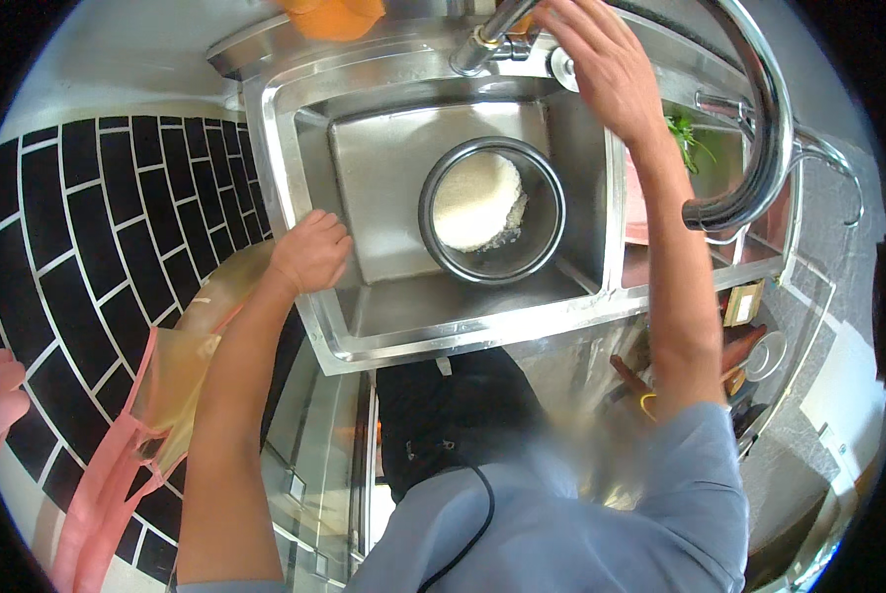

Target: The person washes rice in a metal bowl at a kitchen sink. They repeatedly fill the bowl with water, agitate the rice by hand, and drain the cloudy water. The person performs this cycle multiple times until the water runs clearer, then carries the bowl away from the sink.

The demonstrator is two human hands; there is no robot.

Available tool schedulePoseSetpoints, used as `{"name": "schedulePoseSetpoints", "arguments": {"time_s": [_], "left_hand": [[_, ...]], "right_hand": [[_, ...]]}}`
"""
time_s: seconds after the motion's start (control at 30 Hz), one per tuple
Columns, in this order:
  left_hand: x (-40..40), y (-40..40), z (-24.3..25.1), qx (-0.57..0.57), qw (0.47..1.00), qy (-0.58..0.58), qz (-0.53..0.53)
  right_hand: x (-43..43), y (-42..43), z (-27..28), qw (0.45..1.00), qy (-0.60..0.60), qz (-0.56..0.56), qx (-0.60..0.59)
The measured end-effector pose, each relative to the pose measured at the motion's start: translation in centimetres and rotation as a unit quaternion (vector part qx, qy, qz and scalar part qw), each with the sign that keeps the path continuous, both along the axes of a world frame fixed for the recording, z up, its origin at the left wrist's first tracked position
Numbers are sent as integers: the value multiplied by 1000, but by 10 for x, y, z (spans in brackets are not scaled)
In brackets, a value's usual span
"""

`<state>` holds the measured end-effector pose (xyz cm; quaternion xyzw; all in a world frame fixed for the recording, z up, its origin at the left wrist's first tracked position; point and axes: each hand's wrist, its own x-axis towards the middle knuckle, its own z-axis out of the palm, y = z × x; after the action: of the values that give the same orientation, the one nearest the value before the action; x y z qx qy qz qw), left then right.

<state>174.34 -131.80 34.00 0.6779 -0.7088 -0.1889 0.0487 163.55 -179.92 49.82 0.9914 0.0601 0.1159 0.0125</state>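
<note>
My left hand point(311, 250) is curled into a fist over the left rim of a stainless steel sink point(383, 185). Nothing shows in it. My right hand point(602, 70) reaches to the back of the sink, fingers extended beside the chrome tap point(480, 50). Its thumb is hidden, so I cannot tell whether it grips the tap's lever. A round metal pot point(492, 276) stands in the basin, right of its middle. White rice-like grains point(480, 200) cover much of the pot's bottom, heaped towards its left side.
A curved chrome spout point(765, 148) hangs over my right forearm. The second basin holds green leaves point(684, 141) and a pink item point(635, 196). Pink and clear plastic point(109, 474) lies along the left, by black tiles point(94, 222). Something orange point(339, 16) sits behind the sink.
</note>
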Motion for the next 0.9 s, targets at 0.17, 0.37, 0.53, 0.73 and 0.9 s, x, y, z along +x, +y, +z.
{"name": "schedulePoseSetpoints", "arguments": {"time_s": [0.17,0.37,0.53,0.73,0.9], "left_hand": [[-1,-11,-1,4,1000,-9,-14],[0,-3,-3,-12,1000,25,3],[-2,-10,-6,-12,1000,26,-5],[-3,-12,-4,-1,1000,6,-10],[-3,-11,3,-1,1000,1,-10]], "right_hand": [[12,-36,-16,995,47,55,-66],[-39,-35,-64,998,-34,-48,31],[-212,26,-157,954,66,-253,146],[-274,116,-206,918,354,-113,141],[-239,135,-206,843,501,-182,74]]}}
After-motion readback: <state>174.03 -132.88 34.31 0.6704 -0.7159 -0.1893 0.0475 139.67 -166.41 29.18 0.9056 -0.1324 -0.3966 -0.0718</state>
